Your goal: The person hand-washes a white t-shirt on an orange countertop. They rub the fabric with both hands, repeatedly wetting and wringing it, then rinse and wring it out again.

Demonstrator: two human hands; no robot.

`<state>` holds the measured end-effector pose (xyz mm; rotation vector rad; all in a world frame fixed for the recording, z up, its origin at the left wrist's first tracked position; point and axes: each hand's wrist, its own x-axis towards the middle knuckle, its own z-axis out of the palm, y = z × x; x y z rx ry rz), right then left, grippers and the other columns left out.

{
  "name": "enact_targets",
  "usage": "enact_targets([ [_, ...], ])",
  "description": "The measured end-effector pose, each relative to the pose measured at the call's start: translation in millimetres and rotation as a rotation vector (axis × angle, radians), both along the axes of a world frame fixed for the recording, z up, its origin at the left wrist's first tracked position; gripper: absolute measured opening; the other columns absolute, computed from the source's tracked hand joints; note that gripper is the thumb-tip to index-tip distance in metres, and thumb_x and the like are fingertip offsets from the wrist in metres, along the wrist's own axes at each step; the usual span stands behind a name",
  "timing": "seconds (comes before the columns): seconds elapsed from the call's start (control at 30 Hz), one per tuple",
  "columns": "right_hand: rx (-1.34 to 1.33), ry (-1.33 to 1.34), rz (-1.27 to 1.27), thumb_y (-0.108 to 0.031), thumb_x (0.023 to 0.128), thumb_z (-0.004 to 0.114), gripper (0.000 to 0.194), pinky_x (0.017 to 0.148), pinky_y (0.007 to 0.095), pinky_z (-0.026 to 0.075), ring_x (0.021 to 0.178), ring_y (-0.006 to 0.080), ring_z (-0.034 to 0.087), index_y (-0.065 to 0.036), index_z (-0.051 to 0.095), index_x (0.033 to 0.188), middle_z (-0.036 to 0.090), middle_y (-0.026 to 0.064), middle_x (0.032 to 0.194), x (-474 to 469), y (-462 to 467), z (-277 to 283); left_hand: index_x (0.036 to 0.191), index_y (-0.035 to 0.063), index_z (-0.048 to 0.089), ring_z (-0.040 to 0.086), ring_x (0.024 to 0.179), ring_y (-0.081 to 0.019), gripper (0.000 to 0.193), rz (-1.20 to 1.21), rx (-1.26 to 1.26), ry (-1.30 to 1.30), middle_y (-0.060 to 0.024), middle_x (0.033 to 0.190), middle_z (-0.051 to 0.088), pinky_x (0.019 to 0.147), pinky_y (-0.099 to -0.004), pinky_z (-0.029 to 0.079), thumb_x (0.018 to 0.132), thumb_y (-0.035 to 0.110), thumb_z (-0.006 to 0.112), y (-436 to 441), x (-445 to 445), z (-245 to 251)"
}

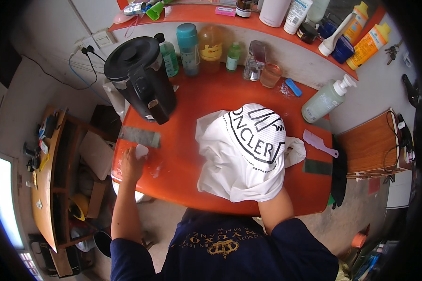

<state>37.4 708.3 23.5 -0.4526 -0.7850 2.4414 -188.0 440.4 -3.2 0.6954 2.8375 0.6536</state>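
Note:
At the table's left edge, my left hand (130, 164) has its fingers on a small whitish block (141, 151), whose material I cannot make out. A white T-shirt (218, 168) lies bunched in the middle of the red table (177, 165). Black lettering and a striped patch are printed on it. My right forearm (276, 207) goes into the shirt from the near side, and the cloth is stretched up over a raised rounded shape. The right hand itself is hidden under the fabric.
A black kettle-like jug (140, 77) stands at the back left. Several bottles, a glass (270, 74) and a blue piece (293, 87) line the back. To the right are a pump bottle (327, 100) and a lilac comb (318, 143). A red shelf (197, 15) with toiletries overhangs the back.

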Motion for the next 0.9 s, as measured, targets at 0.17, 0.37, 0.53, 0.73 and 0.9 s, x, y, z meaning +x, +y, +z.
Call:
enact_targets([
  [0.17,-0.09,0.023,-0.009,-0.022,0.083,0.046,0.026,0.083,0.0286,0.039,0.096,0.0205,0.049,-0.005,0.049,0.102,0.052,0.0086,0.102,12,-22,-2,0.121,0.0,0.04,0.056,0.088,-0.0168,0.041,0.104,0.774,-0.532,-0.0084,0.103,0.055,0.07,-0.0278,0.048,0.086,0.018,0.053,71,67,29],
  [0.37,-0.151,0.04,-0.08,-0.022,0.083,0.046,0.027,0.083,0.0287,0.039,0.096,0.0205,0.049,-0.004,0.049,0.103,0.052,0.0087,0.102,42,-35,-2,0.12,-0.0009,0.04,0.045,0.1,-0.0337,0.043,-0.54,0.683,0.038,-0.0214,0.104,0.048,0.085,-0.0388,0.038,0.083,0.016,0.055,180,149,56],
  [0.53,-0.148,0.067,-0.169,-0.023,0.083,0.046,0.027,0.083,0.0288,0.039,0.096,0.0206,0.049,-0.004,0.049,0.103,0.052,0.0087,0.102,61,-22,3,0.101,-0.0001,0.052,0.052,0.083,-0.028,0.023,-0.274,0.753,-0.018,-0.0146,0.099,0.051,0.072,-0.0344,0.045,0.083,0.013,0.055,160,128,16],
  [0.73,-0.16,0.093,-0.222,-0.023,0.083,0.046,0.028,0.083,0.0288,0.039,0.096,0.0206,0.049,-0.004,0.049,0.103,0.052,0.0088,0.102,72,-10,3,0.117,0.0018,0.045,0.046,0.108,-0.0284,0.06,-0.278,0.271,-0.969,-0.0158,0.124,0.041,0.092,-0.0365,0.033,0.087,0.052,0.031,156,124,-16],
  [0.9,-0.187,0.101,-0.232,-0.023,0.083,0.046,0.028,0.083,0.0289,0.039,0.096,0.0206,0.049,-0.004,0.049,0.103,0.052,0.0088,0.102,74,-20,2,0.132,0.0064,0.03,0.039,0.117,-0.0231,0.065,-0.128,1.032,-1.682,-0.0064,0.131,0.039,0.101,-0.0363,0.027,0.087,0.053,0.03,195,162,-4],
])
